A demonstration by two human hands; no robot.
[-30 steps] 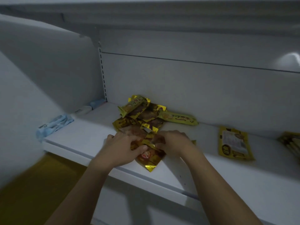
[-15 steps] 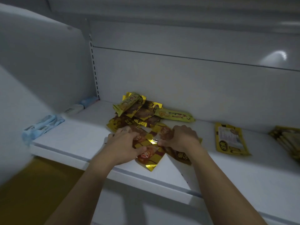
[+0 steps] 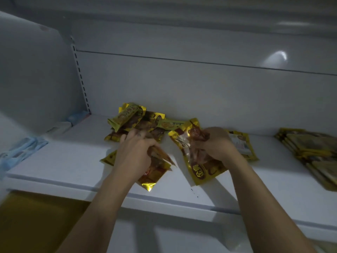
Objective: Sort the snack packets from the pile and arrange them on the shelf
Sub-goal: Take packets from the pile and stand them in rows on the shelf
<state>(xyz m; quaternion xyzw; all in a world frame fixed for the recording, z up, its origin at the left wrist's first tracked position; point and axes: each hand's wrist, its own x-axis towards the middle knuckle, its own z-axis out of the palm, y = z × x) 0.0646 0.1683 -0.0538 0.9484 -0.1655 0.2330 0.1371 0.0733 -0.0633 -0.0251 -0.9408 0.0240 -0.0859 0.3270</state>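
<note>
A pile of gold and brown snack packets (image 3: 138, 121) lies at the back of the white shelf (image 3: 73, 161). My left hand (image 3: 135, 152) is closed on a gold packet (image 3: 155, 172) near the shelf's front edge. My right hand (image 3: 217, 143) grips a second gold packet (image 3: 198, 170) with a clear window, lifted and tilted just right of the pile. One flat packet (image 3: 244, 145) lies behind my right hand, partly hidden. A neat stack of packets (image 3: 313, 150) sits at the far right.
Pale blue packets (image 3: 23, 150) lie along the shelf's left end, with more (image 3: 76, 117) in the back left corner. A white back panel and a side wall close the shelf in. An upper shelf hangs overhead. Bare shelf surface shows between the flat packet and the stack.
My right hand has pulled a gold packet out of the pile and carried it right. My left hand has closed on another packet at the front.
</note>
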